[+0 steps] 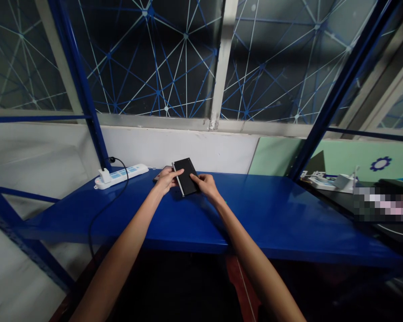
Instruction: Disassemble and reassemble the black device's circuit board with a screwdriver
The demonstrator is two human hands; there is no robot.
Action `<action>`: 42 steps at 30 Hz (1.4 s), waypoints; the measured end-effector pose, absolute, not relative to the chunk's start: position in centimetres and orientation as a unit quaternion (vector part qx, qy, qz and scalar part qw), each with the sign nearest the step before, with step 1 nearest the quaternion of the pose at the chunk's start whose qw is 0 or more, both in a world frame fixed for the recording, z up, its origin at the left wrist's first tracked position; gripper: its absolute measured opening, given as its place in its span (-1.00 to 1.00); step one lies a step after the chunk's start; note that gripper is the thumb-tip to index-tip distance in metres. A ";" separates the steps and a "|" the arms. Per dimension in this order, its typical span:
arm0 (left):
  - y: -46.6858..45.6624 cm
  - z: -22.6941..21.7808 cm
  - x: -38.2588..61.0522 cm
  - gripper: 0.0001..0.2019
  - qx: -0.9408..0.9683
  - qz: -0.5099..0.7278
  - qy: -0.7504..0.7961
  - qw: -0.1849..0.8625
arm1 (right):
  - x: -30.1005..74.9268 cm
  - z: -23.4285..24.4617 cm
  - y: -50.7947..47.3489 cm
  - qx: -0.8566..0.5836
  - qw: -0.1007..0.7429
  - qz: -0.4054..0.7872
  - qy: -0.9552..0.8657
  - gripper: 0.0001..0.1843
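Both my hands hold a flat black rectangular object (188, 178) tilted above the blue shelf. It has a pale strip along its left edge and a row of small marks near its upper right edge; its exact kind cannot be made out. My left hand (167, 180) grips the left side, thumb lying on the top face and fingers underneath. At the right side, my right hand (206, 183) closes on it, thumb on top and the other fingers curled. Behind my left hand lies a thin flat thing (158, 173), mostly hidden.
A white power strip (121, 176) with a plugged-in adapter lies at left, its black cable (102, 214) running over the front edge of the blue shelf (272, 214). Blue uprights (79, 80) flank the shelf. White devices (336, 182) and dark items are at far right.
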State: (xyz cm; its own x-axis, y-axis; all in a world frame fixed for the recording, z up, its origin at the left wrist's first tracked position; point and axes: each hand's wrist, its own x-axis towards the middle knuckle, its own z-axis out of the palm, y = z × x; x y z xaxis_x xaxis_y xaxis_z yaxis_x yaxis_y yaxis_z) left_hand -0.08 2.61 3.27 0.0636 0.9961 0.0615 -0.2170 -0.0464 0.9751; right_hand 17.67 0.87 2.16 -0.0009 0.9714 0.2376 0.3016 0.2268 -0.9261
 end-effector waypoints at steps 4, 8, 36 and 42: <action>2.5 3.3 0.0 -0.55 0.461 0.561 0.419 0.546 | 17.8 2.4 0.8 -0.533 0.482 0.311 -0.622 -0.44; 2.8 3.2 -0.2 -0.55 0.453 0.567 0.422 0.544 | 18.0 2.7 0.6 -0.550 0.472 0.263 -0.636 -0.41; -0.9 5.0 -0.1 -0.81 0.725 0.142 0.385 0.553 | 23.0 0.3 4.5 -0.756 0.437 0.245 -0.421 -0.52; -0.7 4.7 0.1 -0.72 0.732 0.133 0.396 0.538 | 23.1 -0.1 4.8 -0.770 0.377 0.183 -0.481 -0.43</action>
